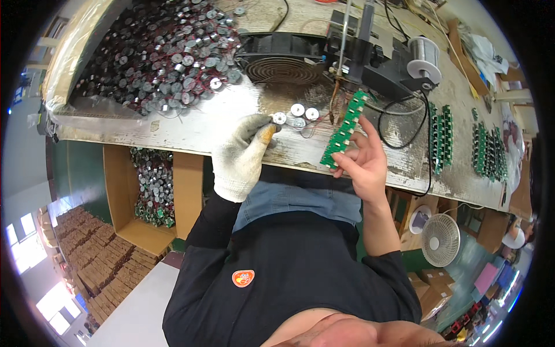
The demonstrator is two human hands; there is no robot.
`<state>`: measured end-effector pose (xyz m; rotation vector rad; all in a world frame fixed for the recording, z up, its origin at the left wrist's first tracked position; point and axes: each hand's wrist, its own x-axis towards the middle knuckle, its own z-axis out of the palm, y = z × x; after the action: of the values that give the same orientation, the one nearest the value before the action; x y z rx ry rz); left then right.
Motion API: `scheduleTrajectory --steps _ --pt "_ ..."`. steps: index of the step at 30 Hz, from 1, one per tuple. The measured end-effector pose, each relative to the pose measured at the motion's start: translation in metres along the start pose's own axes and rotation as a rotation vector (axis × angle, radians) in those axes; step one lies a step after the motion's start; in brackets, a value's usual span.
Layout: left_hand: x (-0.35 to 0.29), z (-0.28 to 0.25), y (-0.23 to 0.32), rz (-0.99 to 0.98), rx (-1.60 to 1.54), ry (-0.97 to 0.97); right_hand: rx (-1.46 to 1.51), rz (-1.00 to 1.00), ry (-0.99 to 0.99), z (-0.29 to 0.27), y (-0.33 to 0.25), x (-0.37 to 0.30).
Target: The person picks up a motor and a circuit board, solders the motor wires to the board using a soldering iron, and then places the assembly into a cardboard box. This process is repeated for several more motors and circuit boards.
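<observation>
My left hand [238,157], in a white work glove with a yellowed thumb tip, is closed in a pinch on a small round motor [279,118] at its fingertips. Just beyond it, a few more such motors [312,113] with thin wires lie on the bench. Bare, my right hand [366,166] grips a long green circuit board strip [347,128] between thumb and fingers, tilted with its far end up near the soldering iron tip [333,107]. Small parts sit in a row along the strip.
Past my hands stand a black fan [283,66], a soldering stand [361,58] and a solder wire spool [424,58]. Many motors [167,58] heap at left. More board strips [442,139] lie at right, beside a looping black cable [399,146]. A cardboard box [188,185] sits below the bench.
</observation>
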<state>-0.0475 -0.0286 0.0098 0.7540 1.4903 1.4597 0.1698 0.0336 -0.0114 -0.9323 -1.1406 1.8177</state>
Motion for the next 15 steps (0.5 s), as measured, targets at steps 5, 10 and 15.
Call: scheduleTrajectory --steps 5,10,15 --pt "0.002 0.008 -0.011 0.138 0.331 -0.159 0.011 0.001 0.020 -0.003 0.000 -0.002" --pt "-0.002 0.029 0.003 -0.020 0.321 -0.193 0.007 0.008 0.022 -0.004 0.002 0.000" --pt "-0.003 0.039 -0.008 -0.072 0.259 -0.199 0.028 0.018 0.001 -0.004 0.002 0.000"
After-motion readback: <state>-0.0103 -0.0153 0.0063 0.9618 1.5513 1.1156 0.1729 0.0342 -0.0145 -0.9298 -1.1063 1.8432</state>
